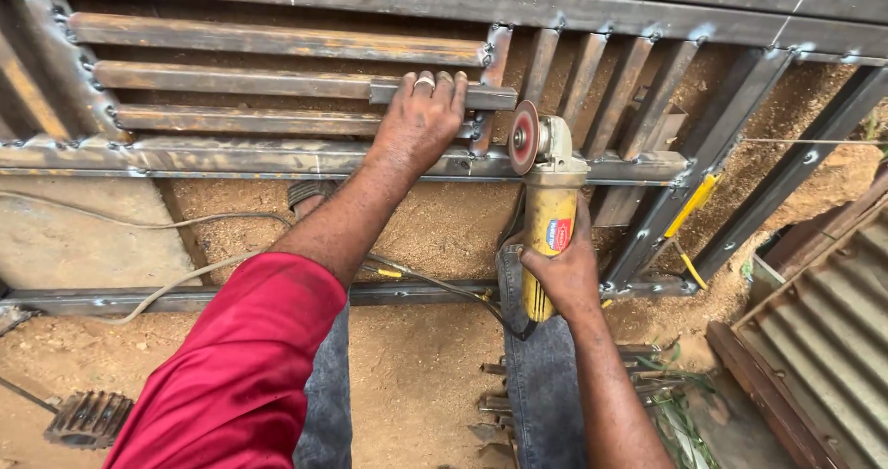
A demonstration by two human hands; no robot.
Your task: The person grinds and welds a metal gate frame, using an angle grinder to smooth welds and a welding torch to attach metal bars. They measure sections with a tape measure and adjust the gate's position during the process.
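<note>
Red sleeve (pixel 236 367) nearest, left hand (pixel 421 122) curled over short steel bar (pixel 444 93) on gate frame (pixel 305 159), right hand (pixel 560 270) fully wrapped round yellow angle grinder (pixel 548 215), disc (pixel 524 137) just beside bar end

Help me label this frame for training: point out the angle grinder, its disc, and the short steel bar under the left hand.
angle grinder (pixel 549 219), head view, yellow body.
disc (pixel 524 137), head view, disc face.
short steel bar (pixel 490 97), head view, right end.
</note>
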